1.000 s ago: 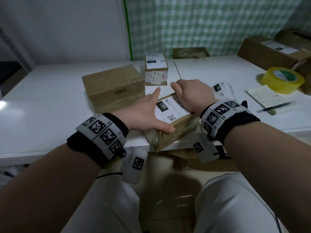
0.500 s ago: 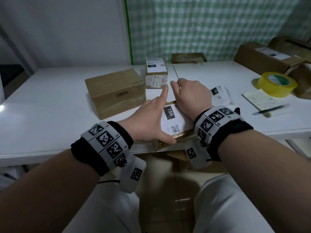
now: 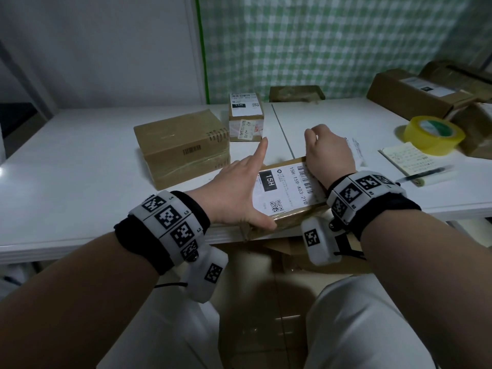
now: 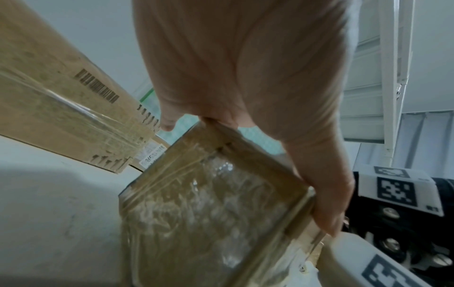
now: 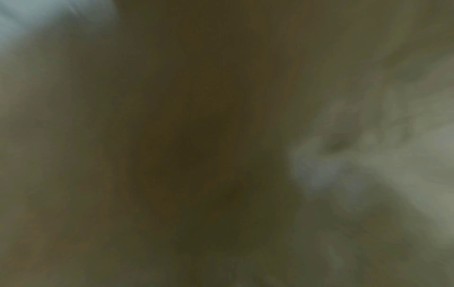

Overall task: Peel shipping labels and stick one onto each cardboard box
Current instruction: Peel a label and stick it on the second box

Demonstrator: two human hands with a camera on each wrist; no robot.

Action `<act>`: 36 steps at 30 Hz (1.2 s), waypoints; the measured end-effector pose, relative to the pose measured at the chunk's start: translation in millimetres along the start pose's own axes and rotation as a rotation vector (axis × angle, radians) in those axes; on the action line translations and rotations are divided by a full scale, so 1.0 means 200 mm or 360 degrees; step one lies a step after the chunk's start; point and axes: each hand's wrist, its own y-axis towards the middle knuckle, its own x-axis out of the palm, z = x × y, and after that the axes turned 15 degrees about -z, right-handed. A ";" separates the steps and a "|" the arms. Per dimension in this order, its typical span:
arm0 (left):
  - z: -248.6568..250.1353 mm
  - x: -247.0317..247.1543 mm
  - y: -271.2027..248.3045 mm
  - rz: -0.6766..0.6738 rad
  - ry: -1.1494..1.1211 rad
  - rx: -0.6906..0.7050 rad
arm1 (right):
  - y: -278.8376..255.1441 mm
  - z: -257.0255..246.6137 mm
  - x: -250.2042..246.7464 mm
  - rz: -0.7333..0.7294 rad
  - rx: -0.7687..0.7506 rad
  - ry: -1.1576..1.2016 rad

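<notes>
A small taped cardboard box (image 3: 292,218) lies at the table's front edge, a white "15H" shipping label (image 3: 282,187) stuck on its top. My left hand (image 3: 239,187) rests against the box's left side, index finger straight and thumb along the near edge. The left wrist view shows that palm (image 4: 245,68) over the box (image 4: 209,213). My right hand (image 3: 330,153) sits on the label's right end, fingers curled down over the box's far right corner. The right wrist view is dark and blurred.
A larger unlabelled box (image 3: 181,145) stands left of centre on the white table (image 3: 80,169), and a labelled box (image 3: 246,115) behind it. To the right are loose label sheets (image 3: 356,153), a notepad (image 3: 407,158), a pen (image 3: 423,174), a yellow tape roll (image 3: 434,134) and more boxes (image 3: 415,94).
My right hand has slid rightward across the label, uncovering its barcode and text. My left index finger has straightened out beside the box. The box stays at the table edge.
</notes>
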 end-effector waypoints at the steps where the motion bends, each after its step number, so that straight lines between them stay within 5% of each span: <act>1: 0.00 -0.01 0.00 -0.0015 -0.0009 -0.0001 | 0.00 0.01 -0.01 0.0004 0.0045 -0.0031; 5: 0.00 -0.03 0.02 -0.0086 -0.0046 0.0001 | -0.03 0.01 0.00 0.0149 -0.0155 -0.0344; 7: -0.01 -0.05 0.03 -0.0130 -0.0068 -0.0001 | -0.05 -0.01 0.04 0.0024 -0.0300 -0.0479; 10: -0.03 -0.10 0.05 -0.0210 -0.0061 -0.0016 | -0.08 0.00 0.08 -0.0276 -0.0171 -0.0474; 14: 0.01 -0.15 0.08 -0.0313 0.0013 -0.0106 | -0.10 -0.01 0.09 -0.0396 0.0017 -0.0462; 21: 0.26 0.02 0.21 0.0247 -0.0180 -0.0167 | -0.14 -0.02 0.07 -0.0420 0.0072 -0.0530; 26: 0.21 0.11 0.27 0.0248 0.0135 -0.0223 | -0.13 0.00 0.06 -0.0431 0.0066 -0.0501; 36: 0.10 0.08 0.23 0.0183 0.0182 -0.0270 | -0.11 0.02 0.08 -0.0479 0.0151 -0.0260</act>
